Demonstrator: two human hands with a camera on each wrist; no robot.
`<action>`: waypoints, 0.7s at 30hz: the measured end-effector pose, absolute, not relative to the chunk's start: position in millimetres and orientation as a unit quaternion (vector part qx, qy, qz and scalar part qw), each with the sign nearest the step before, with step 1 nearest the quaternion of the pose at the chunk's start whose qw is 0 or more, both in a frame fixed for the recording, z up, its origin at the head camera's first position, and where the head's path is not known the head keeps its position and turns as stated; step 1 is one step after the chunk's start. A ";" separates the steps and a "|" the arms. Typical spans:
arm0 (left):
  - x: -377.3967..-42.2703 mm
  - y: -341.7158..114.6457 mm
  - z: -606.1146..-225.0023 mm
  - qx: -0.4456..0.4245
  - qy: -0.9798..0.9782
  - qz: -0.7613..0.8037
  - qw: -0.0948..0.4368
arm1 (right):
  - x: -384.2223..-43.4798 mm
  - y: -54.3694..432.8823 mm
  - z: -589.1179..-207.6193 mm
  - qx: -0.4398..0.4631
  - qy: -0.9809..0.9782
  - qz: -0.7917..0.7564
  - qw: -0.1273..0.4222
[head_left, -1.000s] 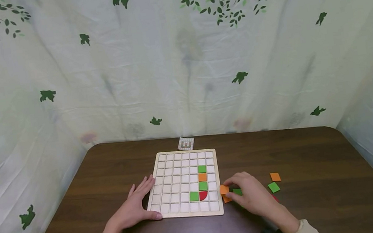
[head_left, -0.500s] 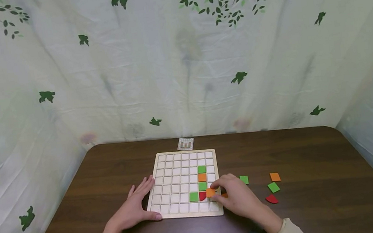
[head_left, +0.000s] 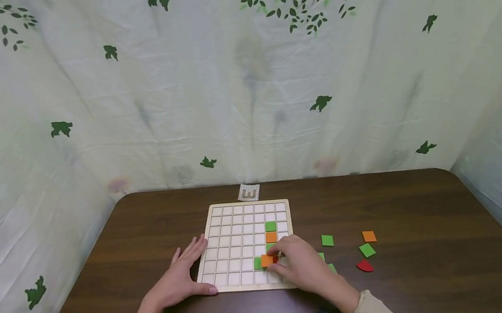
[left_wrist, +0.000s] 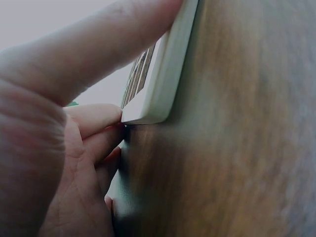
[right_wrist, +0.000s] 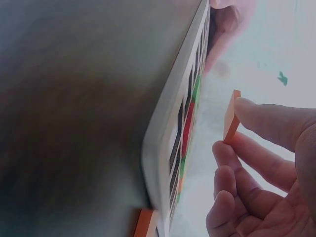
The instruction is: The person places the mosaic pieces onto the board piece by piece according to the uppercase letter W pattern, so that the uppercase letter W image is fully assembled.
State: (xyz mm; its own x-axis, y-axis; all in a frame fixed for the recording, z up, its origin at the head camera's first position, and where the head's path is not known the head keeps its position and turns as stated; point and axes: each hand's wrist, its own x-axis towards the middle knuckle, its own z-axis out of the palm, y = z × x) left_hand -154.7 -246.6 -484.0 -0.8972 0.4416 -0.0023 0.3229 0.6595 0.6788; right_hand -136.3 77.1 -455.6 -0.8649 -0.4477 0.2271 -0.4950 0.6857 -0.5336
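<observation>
A wooden grid board (head_left: 231,253) with white cells lies on the table. Set into its right part are a green square (head_left: 270,226), an orange square (head_left: 271,237), a second green square partly covered by fingers, a red quarter-round tile and another green square (head_left: 257,264). My left hand (head_left: 178,275) rests against the board's left edge, thumb at the near corner, fingers extended. My right hand (head_left: 303,264) pinches an orange square tile (head_left: 267,260) between thumb and fingertips over the lower right cells. The right wrist view shows this tile (right_wrist: 232,117) raised above the board.
Right of the board lie loose tiles: a green square (head_left: 327,241), an orange square (head_left: 369,236), a tilted green square (head_left: 367,250) and a red quarter-round (head_left: 365,266). More are partly hidden by the right hand. A small printed card (head_left: 249,192) lies behind the board.
My right hand has carried the orange tile leftward from beside the board to over its lower cells, uncovering loose tiles at the right. The left hand stays in place.
</observation>
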 end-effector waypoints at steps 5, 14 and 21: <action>-154.4 -246.2 -483.1 0.211 0.907 0.355 0.082 | -138.4 67.7 -454.1 0.264 -0.917 0.297 0.036; -154.7 -246.1 -482.8 0.211 0.906 0.357 0.082 | -142.6 53.7 -454.5 0.258 -0.923 0.284 0.008; -154.9 -246.5 -483.6 0.207 0.909 0.352 0.086 | -145.0 44.5 -457.4 0.263 -0.922 0.284 0.009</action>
State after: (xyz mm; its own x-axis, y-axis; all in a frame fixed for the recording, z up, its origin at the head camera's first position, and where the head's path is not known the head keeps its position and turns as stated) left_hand -154.9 -246.5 -483.6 -0.8993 0.4373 -0.0102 0.3160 0.6657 0.6760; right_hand -145.0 44.5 -457.4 -0.8617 -0.4798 0.1652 -0.4897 0.7010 -0.5185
